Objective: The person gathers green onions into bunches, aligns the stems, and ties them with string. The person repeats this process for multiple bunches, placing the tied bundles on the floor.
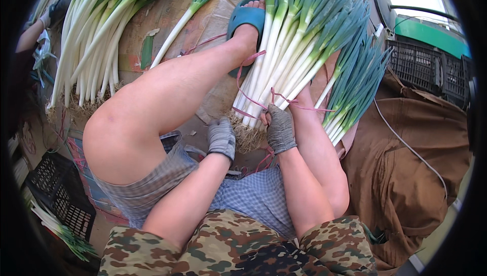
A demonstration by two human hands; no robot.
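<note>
A thick bundle of long green onions (279, 57) lies between my legs, its leaves pointing away from me and its roots (249, 139) towards me. Pink twine (249, 99) runs around the white stalks in loose loops, with strands trailing to the right. My right hand (280, 128), in a grey fingerless glove, is closed at the lower right of the stalks. A strand of twine rises from its fingers. Just left of the roots is my left hand (221, 137), gloved too, with its fingers curled and mostly hidden from view.
More green onions (91, 55) lie at left, with a single stalk (173, 38) beyond my left leg. A smaller bunch (342, 93) rests beside my right leg. Black plastic crates (416, 65) (61, 194), brown cloth (411, 154) and another person's gloved hand (57, 9) surround me.
</note>
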